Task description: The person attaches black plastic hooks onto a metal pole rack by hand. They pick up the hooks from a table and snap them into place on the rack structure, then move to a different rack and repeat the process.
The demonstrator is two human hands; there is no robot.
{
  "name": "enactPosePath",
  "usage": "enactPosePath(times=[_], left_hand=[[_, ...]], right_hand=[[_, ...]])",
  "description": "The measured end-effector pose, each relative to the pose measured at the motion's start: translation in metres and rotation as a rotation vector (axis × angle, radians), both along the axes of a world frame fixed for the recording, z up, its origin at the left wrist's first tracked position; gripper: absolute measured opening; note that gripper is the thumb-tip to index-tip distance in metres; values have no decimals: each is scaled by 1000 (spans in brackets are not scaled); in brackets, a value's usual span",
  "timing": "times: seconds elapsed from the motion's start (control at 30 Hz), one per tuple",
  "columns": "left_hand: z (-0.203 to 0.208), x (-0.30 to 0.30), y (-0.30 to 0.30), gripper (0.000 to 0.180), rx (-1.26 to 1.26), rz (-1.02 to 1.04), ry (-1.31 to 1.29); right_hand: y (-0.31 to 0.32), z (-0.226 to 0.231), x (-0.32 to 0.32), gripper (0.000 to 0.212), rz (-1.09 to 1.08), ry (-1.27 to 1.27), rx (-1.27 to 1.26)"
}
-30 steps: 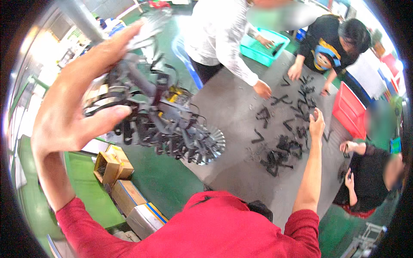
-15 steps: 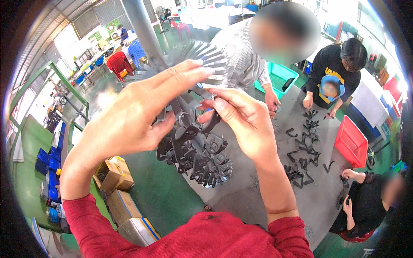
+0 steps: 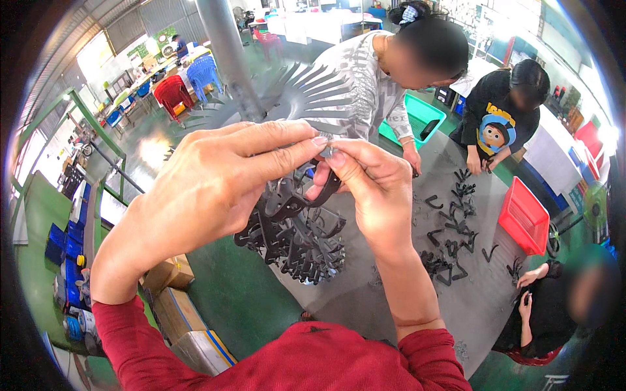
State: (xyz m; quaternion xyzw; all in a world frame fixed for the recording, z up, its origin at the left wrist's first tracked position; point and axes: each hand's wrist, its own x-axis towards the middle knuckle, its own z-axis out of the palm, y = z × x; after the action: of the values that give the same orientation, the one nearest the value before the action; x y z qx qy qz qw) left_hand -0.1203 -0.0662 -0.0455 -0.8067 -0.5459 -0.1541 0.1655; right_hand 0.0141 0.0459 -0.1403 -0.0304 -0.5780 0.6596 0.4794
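My right hand [image 3: 378, 186] pinches a black curved plastic hook [image 3: 328, 189] between thumb and fingers. At its fingertips shows a small shiny piece [image 3: 325, 144], too small to name. My left hand [image 3: 222, 173] reaches in from the left, its index and middle fingertips pressed together at that same piece; its thumb is hidden. Under both hands hangs a dense cluster of black hooks [image 3: 300, 244]. Just beyond them, a grey disc with many thin radiating blades [image 3: 313, 98] surrounds a metal post [image 3: 228, 55].
Loose black hooks [image 3: 456, 225] lie scattered on the grey table [image 3: 365, 287]. A red basket [image 3: 525, 218] stands at its right edge, a green basket [image 3: 417, 117] at the far side. Several people work around it. Cardboard boxes [image 3: 186, 309] sit on the floor at left.
My left fingers have come down and closed in against my right fingertips; before, the left thumb showed apart from them. The right hand has shifted slightly left. The bladed disc shows more fully.
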Motion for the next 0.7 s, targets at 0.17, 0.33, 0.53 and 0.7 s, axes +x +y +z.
enactPosePath(times=[0.17, 0.33, 0.53, 0.7], left_hand=[[-2, 6, 1, 61, 9, -11, 7], [-4, 10, 6, 57, 17, -42, 7], [-5, 16, 12, 55, 34, -59, 16], [-1, 14, 11, 61, 32, -19, 21]], right_hand=[[4, -1, 7, 13, -2, -8, 73], [8, -4, 13, 12, -1, 37, 101], [11, -6, 19, 12, 13, 53, 63], [22, -10, 35, 14, -43, 52, -71]])
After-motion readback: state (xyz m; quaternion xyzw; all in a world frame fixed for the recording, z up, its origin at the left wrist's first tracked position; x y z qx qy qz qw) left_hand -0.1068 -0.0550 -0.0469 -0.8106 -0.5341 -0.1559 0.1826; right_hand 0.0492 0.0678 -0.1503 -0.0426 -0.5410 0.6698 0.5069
